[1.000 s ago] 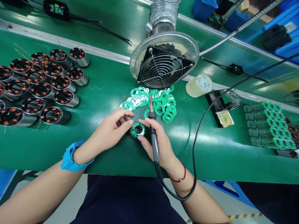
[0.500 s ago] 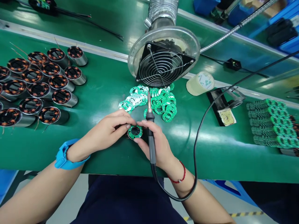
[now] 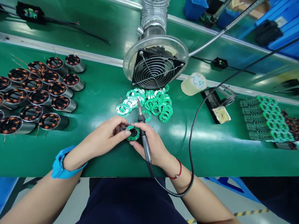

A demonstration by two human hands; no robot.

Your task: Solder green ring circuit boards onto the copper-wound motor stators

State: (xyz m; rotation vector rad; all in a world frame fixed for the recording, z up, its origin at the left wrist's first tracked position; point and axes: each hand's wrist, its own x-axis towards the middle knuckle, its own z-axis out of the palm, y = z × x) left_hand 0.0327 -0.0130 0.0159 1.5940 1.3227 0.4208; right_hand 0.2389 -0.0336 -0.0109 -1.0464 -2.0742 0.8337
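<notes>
A small motor stator topped by a green ring-shaped circuit board (image 3: 133, 133) stands on the green bench near its front edge. My left hand (image 3: 105, 138) pinches its left side with thumb and fingertips. My right hand (image 3: 153, 144) steadies its right side with the fingertips while gripping a black soldering iron (image 3: 143, 135), whose tip points away from me toward a loose pile of green ring boards (image 3: 149, 104). The iron's black cord (image 3: 190, 146) loops off the bench edge and back up to the right.
Several copper-wound stators (image 3: 39, 93) lie grouped at the left. A fume extractor fan (image 3: 155, 67) on a ribbed duct sits behind the pile. A tape roll (image 3: 193, 84), an iron stand with sponge (image 3: 219, 107) and rows of finished stators (image 3: 263, 121) are at the right.
Both hands and the stator have shifted slightly left and toward me in the picture as the view moved. The grip on the stator and the iron is the same.
</notes>
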